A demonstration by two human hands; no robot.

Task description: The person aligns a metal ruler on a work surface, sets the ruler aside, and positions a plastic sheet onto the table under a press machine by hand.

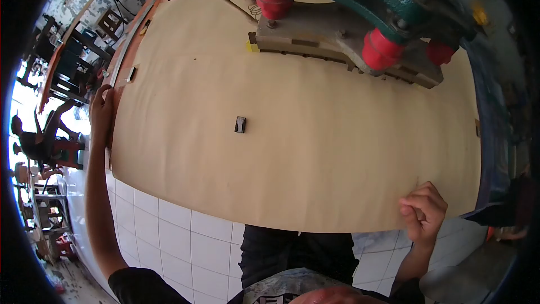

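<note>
A large tan sheet [315, 157] covers the worktable and reaches past its front edge. My left hand [101, 110] is at the table's orange left edge [116, 87], its fingers bent against that edge. Over the sheet's front right part is my right hand [424, 211], with its fingers curled in toward the thumb. Whatever those fingers might hold is hidden. A small dark block [240, 124] lies on the sheet between my hands, touched by neither.
A green machine arm [360, 0] with red cylindrical mounts [382, 49] and a heavy metal plate [315, 28] overhangs the sheet's back right. A metal strip [132, 39] runs along the left edge. Another person [42, 135] sits far left.
</note>
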